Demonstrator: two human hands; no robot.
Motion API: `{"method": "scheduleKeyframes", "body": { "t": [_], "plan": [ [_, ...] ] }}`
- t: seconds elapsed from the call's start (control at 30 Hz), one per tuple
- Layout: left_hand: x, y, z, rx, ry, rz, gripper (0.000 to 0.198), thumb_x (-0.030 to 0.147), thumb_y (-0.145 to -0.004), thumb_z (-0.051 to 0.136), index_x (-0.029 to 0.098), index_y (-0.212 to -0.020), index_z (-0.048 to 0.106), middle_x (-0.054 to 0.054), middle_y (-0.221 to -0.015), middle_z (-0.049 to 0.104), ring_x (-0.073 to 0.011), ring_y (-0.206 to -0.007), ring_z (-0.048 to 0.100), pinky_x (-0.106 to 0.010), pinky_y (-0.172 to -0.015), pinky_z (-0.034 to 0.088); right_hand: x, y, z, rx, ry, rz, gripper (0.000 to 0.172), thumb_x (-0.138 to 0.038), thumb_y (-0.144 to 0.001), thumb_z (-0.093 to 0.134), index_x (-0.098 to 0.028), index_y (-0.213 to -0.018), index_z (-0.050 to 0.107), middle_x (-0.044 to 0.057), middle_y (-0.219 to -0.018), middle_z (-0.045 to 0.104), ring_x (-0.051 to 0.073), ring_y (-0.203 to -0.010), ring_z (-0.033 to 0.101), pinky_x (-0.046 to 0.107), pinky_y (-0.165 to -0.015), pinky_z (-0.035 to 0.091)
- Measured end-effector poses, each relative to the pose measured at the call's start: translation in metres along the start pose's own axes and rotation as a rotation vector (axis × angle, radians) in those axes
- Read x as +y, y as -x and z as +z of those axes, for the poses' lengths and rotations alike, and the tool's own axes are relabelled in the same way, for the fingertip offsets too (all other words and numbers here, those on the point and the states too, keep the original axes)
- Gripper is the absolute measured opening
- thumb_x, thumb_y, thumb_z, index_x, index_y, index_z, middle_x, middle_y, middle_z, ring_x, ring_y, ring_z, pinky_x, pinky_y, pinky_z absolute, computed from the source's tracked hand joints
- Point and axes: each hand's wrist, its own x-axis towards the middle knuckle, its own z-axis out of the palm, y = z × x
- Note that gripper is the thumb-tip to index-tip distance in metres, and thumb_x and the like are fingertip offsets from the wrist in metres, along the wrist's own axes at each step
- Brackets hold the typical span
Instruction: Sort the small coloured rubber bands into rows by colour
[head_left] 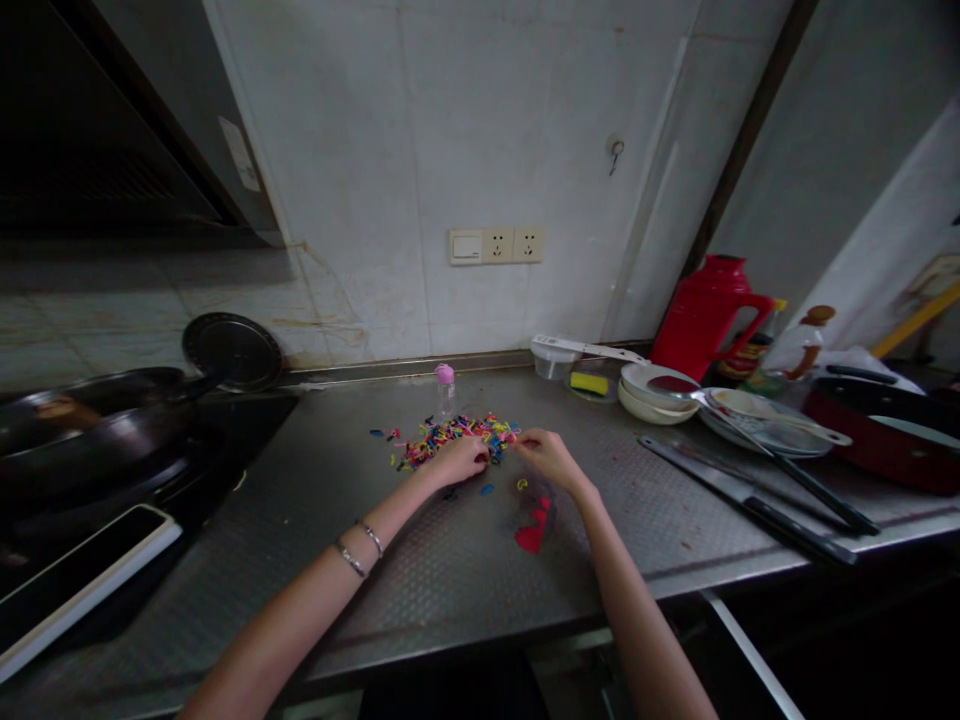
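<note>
Many coloured beads on steel counter, tiled wall.

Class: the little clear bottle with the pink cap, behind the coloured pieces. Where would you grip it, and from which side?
Pinch the bottle round its clear body under the pink cap, reaching down from above. It stands upright and slim, and the coloured pieces lie just before it, so a low reach might scatter them.

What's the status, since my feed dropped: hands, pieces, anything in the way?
Left hand on the pile of small coloured pieces, right hand at its right edge. Grips unclear. Pink-capped bottle just behind the pile, red bits near the right wrist.
</note>
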Motion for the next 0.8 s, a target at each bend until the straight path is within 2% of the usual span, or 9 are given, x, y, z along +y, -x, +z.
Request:
{"method": "scheduleKeyframes", "body": {
  "t": [0.27,0.63,0.8],
  "plan": [
    [0.002,-0.006,-0.004,0.047,-0.038,0.011,0.016,0.016,-0.073,0.049,0.016,-0.074,0.066,-0.006,-0.077,0.061,-0.0161,-0.072,0.055,-0.024,-0.067,0.038,0.001,0.000,-0.001,0.077,-0.013,0.004,0.028,-0.035,-0.074,0.048,-0.014,-0.072,0.066,0.003,-0.066,0.063,0.012,-0.061,0.053,0.021,-0.058,0.038],
    [0.013,-0.020,-0.014,0.181,0.281,-0.036,0.017,0.023,-0.073,0.053,0.013,-0.073,0.067,-0.004,-0.077,0.065,-0.0140,-0.072,0.056,-0.022,-0.070,0.039,0.005,-0.001,-0.002,0.117,-0.031,-0.001,0.028,-0.036,-0.075,0.048,-0.015,-0.072,0.067,0.005,-0.070,0.065,0.013,-0.064,0.055,0.022,-0.061,0.040],
    [0.017,-0.023,-0.009,0.125,0.388,-0.063,0.019,0.022,-0.072,0.052,0.011,-0.075,0.067,-0.004,-0.071,0.065,-0.0130,-0.064,0.056,-0.021,-0.062,0.040,0.010,-0.003,-0.002,0.133,-0.007,0.009,0.025,-0.033,-0.074,0.048,-0.015,-0.073,0.066,0.004,-0.069,0.064,0.013,-0.063,0.055,0.022,-0.060,0.040]
  ]
}}
